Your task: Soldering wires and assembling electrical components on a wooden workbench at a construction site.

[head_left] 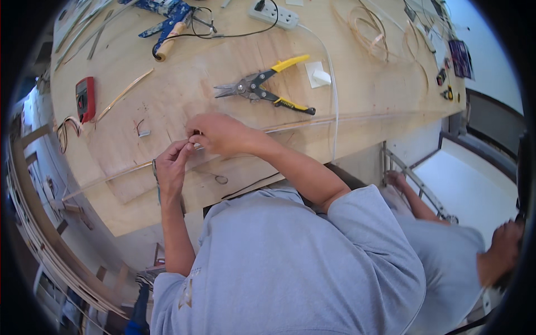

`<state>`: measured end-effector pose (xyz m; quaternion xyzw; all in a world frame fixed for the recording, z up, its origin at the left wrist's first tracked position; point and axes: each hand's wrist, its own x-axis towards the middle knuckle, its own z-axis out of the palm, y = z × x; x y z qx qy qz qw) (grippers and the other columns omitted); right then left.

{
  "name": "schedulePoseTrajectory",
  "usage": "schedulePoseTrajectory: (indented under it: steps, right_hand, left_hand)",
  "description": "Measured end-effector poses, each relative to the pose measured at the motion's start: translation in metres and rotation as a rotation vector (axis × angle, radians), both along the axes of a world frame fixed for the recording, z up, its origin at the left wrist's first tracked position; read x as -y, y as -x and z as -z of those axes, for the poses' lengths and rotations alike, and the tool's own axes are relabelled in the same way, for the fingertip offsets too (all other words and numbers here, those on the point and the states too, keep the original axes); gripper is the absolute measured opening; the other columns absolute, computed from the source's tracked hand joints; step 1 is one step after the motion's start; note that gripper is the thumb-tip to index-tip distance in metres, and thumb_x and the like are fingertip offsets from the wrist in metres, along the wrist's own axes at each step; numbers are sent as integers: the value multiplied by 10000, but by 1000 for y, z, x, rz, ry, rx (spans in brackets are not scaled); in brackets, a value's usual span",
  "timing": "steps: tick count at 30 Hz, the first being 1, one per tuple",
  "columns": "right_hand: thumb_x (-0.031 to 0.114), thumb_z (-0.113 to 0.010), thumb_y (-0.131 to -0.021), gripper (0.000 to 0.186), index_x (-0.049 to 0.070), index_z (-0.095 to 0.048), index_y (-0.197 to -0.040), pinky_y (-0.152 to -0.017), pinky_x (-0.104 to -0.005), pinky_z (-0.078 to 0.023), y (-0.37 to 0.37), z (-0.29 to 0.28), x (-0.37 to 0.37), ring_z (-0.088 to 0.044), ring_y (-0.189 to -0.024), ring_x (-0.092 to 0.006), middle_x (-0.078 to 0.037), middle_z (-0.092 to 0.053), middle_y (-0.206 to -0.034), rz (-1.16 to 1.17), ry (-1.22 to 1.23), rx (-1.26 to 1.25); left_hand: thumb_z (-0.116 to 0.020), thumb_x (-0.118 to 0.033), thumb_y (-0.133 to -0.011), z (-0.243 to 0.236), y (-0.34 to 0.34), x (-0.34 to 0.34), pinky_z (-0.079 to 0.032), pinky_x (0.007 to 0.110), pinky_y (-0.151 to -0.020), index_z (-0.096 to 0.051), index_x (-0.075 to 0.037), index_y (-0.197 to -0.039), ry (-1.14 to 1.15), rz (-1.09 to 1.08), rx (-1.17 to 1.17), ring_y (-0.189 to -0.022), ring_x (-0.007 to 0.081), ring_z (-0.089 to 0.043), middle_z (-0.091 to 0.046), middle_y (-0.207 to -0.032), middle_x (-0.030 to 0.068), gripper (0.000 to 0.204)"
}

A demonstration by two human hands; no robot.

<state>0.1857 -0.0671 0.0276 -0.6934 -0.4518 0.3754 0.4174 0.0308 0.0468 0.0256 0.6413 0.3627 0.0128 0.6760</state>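
Observation:
My left hand (172, 164) and my right hand (220, 133) meet over the front part of the wooden workbench (184, 67). Both sets of fingertips are pinched together on something small, mostly hidden by the fingers. A long thin strip (128, 170) runs under my hands along the bench's front side, reaching out to both sides. Just beyond my right hand lie tin snips (254, 88) with yellow and black handles, their jaws pointing left. A small white connector with thin wires (144, 133) rests beyond my left hand. Near the front edge lies a thin looped wire (221, 179).
At left are a red multimeter (85, 99) and a copper-coloured strip (124, 94). Farther back sit a blue paint-spattered tool (167, 14), a wooden-handled tool (170, 42), a white power strip (273, 15) and coiled strip (371, 33). A white cable (333, 100) crosses the bench. Another person's hand (396, 180) shows at right.

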Motion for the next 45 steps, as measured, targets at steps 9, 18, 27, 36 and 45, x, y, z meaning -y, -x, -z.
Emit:
schedulePoseTrajectory:
  steps: [9,18,27,36,45]
  right_hand:
    - [221,-747,-760,546,68,-517,-1231,-925,-402,-445,-43,-12,55,-560,-1077,-317,-154,-575,-1183,626,165,469]
    - [306,-847,-559,1171,165,-161,-1497,-1115,-553,-241,-111,-25,94,-312,-1348,-351,-172,-360,-1410,-168,687,955]
    - [327,-643,-747,672,20,-469,-1320,-936,-347,-415,-68,-74,132,-532,-1074,-256,-156,-575,-1166,72,457,245]
    - [284,-584,-809,669,-21,-410,-1377,-981,-322,-371,125,-36,168,-488,-1115,-180,-103,-546,-1227,407,227,-675]
    - [270,-611,-801,742,-22,-345,-1428,-1031,-323,-333,141,-22,161,-441,-1207,-209,-137,-474,-1334,361,228,-669]
  left_hand:
    - [-632,-148,-914,25,1,-21,-490,242,-688,-673,34,-1006,194,106,147,-731,93,-595,-665,-827,43,208]
    - [-627,-133,-912,12,6,-20,-507,236,-716,-660,41,-1042,280,54,165,-759,102,-622,-676,-844,59,220]
    - [-627,-135,-905,6,10,-13,-502,237,-774,-667,36,-1043,179,79,167,-808,102,-627,-679,-858,61,222]
    - [-645,-147,-893,4,5,-24,-493,239,-761,-674,44,-1037,144,324,145,-800,103,-628,-686,-853,54,240]
    - [-663,-132,-873,1,-7,-34,-490,240,-721,-692,47,-995,202,436,71,-739,99,-609,-691,-825,54,218]
